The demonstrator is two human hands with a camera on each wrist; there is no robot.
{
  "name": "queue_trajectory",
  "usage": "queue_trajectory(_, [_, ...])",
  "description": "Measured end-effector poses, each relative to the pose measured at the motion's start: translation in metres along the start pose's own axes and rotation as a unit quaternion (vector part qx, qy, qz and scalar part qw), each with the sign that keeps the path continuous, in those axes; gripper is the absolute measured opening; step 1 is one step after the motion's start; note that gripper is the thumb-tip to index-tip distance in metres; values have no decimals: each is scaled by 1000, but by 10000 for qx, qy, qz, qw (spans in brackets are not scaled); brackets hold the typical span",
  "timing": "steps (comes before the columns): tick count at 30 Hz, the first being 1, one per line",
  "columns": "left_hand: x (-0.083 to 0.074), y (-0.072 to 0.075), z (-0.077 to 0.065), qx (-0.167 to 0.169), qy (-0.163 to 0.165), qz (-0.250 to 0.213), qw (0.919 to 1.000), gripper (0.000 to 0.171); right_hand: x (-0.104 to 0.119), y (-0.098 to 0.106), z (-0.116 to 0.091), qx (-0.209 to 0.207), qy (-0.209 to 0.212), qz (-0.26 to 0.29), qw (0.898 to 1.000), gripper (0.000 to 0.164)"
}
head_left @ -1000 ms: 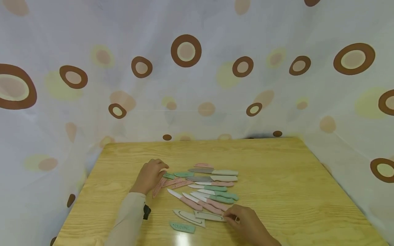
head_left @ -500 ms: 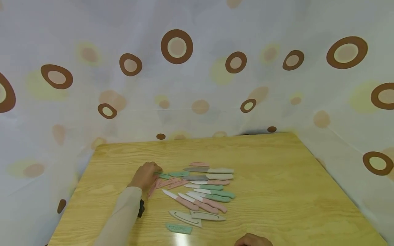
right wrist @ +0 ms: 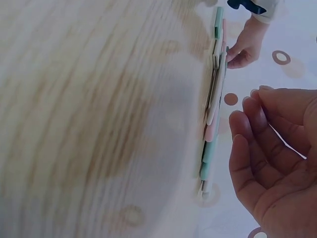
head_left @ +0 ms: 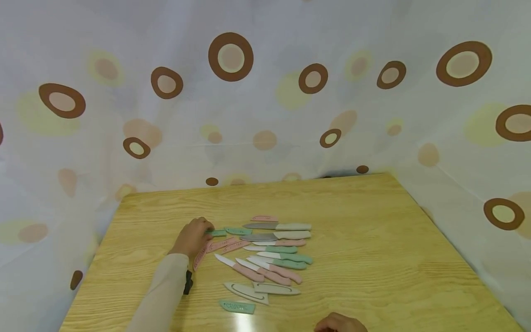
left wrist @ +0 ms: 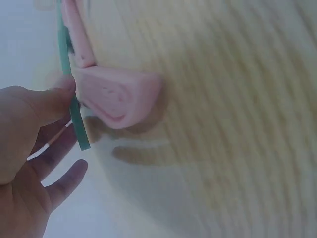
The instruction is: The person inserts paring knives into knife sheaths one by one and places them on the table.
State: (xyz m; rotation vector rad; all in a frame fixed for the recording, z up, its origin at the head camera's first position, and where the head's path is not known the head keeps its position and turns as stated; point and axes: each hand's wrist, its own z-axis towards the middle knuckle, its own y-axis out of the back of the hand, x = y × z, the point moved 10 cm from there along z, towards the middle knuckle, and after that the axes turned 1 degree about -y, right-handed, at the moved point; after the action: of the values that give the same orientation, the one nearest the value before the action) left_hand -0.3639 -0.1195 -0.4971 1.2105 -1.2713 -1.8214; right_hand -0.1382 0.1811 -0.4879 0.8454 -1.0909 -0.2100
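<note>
At the left of the pile, my left hand (head_left: 191, 239) pinches a green knife sheath (head_left: 217, 233) between thumb and fingers. The left wrist view shows this sheath (left wrist: 81, 131) edge-on beside a pink sheath (left wrist: 116, 96). Several pink sheaths (head_left: 221, 244) and another green sheath (head_left: 238, 231) lie near that hand. To their right are knives with cream (head_left: 292, 227), green (head_left: 284, 249) and pink handles (head_left: 250, 273), blades pointing left. My right hand (head_left: 341, 323) is at the bottom of the head view, fingers loosely curled and holding nothing.
Two cream sheaths (head_left: 277, 289) overlap below the knives, with a green sheath (head_left: 237, 307) in front of them. A pink sheath (head_left: 264, 218) lies at the back of the pile. Patterned cloth (head_left: 265, 92) surrounds the wooden table (head_left: 373, 230).
My right hand has left the cream sheath and drawn back toward the near edge. My left hand stays by the green sheath at the pile's left. The head view has shifted slightly.
</note>
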Motion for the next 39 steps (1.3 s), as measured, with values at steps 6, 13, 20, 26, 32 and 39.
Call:
queue_trajectory(6, [-14,17,-8,-127,-97,-15,9999,21,3,8,23,-229,-273,-100,9993,5])
queue_trajectory(13, [-51,52,-28,-907,-651,-400,9929,21,4,40,62,-1065,-385,-1024,9883,4])
queue_trajectory(20, [-91,77,-48,-1258,-1058,-1039,9809,25,-25,52,107,-1064,-1034,-1477,9778,6])
queue_trajectory(26, [-129,96,-56,-1644,-1886,-957,9634,30,-40,42,133,-673,-1108,-2130,9684,4])
queue_trajectory(32, [-149,104,-61,-1832,-2266,-795,9533,29,-50,30,142,-358,-1113,-2327,9655,4])
queue_trajectory(39, [-162,99,-67,-1916,-2456,-755,9472,28,-59,21,145,-55,-1148,-2384,9643,11])
